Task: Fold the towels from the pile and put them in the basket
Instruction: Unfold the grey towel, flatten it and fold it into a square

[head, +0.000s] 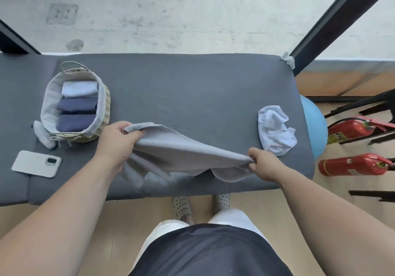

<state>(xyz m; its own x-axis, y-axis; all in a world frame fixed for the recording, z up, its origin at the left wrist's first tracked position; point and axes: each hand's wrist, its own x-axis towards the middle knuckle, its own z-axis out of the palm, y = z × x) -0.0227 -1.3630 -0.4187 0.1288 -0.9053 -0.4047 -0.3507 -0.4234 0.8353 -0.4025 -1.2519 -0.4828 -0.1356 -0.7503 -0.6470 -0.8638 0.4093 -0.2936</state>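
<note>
- A pale phone (36, 164) lies face down at the near left of the grey padded worktop (192, 87).
- Just behind it, a small white cloth (43, 135) lies crumpled against the near left corner of the basket.
- The woven basket (106, 106), lined in light fabric, stands on the left part of the worktop. It holds three folded towels in a row: a light blue towel (80, 88) at the far end, a navy towel (78, 104) in the middle and a second navy towel (74, 122) at the near end.
- The left hand (116, 142) is just to the right of the basket, with its fingers curled round one corner of a grey towel (181, 153), the thumb on top.
- The grey towel stretches between the two hands over the near middle of the worktop. Its top edge is taut, and the rest hangs in loose folds towards the near edge. The lowest folds are blurred, so I cannot tell whether they touch the surface.
- The right hand (266, 164) pinches the other corner, bunched between thumb and fingers.
- Just beyond that hand, a white towel (274, 132) lies unfolded in a heap near the right end of the worktop.
- On the floor to the right are a blue ball (315, 126) and two red fire extinguishers (352, 164) lying on their sides.
</note>
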